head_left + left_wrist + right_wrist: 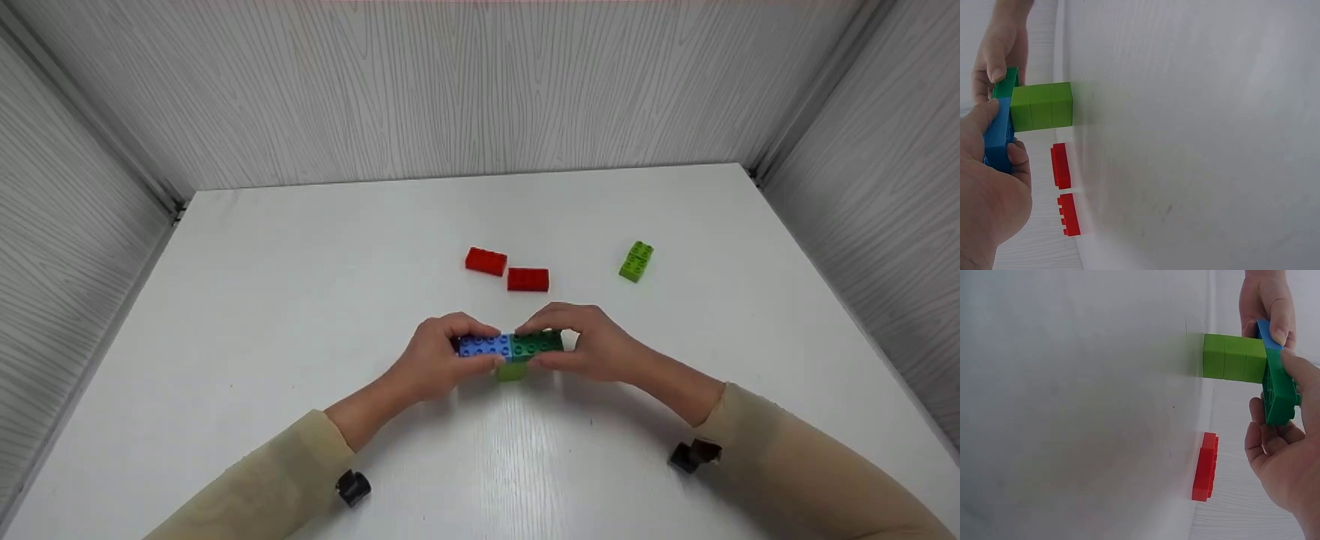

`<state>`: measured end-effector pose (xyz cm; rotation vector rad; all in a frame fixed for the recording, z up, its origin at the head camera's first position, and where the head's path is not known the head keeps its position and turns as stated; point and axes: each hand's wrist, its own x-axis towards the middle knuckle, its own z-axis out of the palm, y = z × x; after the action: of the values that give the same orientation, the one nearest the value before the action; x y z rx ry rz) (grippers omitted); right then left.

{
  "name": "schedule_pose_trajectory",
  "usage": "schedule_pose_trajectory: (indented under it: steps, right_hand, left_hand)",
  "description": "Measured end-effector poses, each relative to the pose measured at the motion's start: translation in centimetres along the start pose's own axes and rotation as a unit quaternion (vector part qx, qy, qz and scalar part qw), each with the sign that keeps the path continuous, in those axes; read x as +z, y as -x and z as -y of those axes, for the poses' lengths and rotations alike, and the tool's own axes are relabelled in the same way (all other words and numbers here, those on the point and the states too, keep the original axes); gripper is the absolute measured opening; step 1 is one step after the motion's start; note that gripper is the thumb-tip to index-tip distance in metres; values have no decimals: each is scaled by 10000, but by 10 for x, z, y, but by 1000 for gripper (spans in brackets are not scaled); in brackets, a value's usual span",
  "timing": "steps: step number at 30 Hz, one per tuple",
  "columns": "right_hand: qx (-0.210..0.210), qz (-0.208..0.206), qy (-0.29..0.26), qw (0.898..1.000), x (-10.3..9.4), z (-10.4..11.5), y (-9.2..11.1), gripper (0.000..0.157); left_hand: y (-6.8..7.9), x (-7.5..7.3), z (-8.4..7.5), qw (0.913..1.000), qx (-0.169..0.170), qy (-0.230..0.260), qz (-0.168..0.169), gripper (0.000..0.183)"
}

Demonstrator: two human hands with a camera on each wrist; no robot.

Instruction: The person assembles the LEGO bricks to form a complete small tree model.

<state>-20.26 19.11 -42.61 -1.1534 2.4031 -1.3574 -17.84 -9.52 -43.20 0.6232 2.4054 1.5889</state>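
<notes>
Fingers of your left hand [439, 358] pinch a blue studded plastic brick [484, 346], those of your right hand [596, 343] a dark-green studded plastic brick [535, 346], end to end atop three stacked lime plastic blocks [1041, 107] on the white worktop [300, 300]. You seem to be seating both; next likely calls for even downward pressure

Stack [511, 373] mid tabletop [300, 300], two bricks [484, 346] atop (end to end); loose pair [528, 280] behind; other pair [634, 267] toward far right corner.
</notes>
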Motion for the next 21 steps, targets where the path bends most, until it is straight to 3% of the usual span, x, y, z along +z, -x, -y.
schedule_pose_trajectory:
  steps: [4,9,15,21]
  right_hand:
    - [71,-24,35,10000,-10,-1,-1,41]
    - [349,-340,169,9987,-33,-7,-6,38]
    - [810,-650,154,9945,-53,-27,-21,38]
    - [1261,-805,-139,9886,-60,-51,-41,43]
  left_hand:
    - [0,0,0,10000,-6,-33,-14,32]
    - [0,0,0,9999,-71,-110,-25,32]
    - [0,1,-1,9995,-233,-190,-31,33]
    - [0,1,-1,9993,-300,-214,-45,33]
